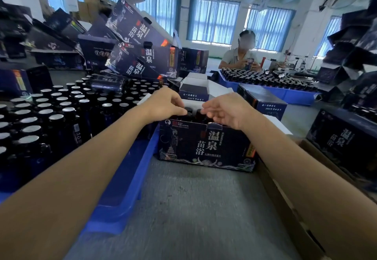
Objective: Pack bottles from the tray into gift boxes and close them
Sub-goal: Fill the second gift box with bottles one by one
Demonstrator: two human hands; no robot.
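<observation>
An open dark gift box (206,145) with white lettering stands on the grey table in front of me. Dark bottle tops (192,112) show inside it. My left hand (165,104) hovers over the box's left side, fingers curled down onto a bottle cap. My right hand (226,110) is over the right side with fingers loosely bent toward the bottles; whether it holds one is hidden. A blue tray (122,178) at my left holds several dark bottles (61,114) with silver caps.
Dark gift boxes (140,55) are piled behind the tray. Closed boxes (263,98) lie beyond my hands. A brown carton (306,208) holds a box at right. A seated person (240,55) works at a second bottle tray (265,78).
</observation>
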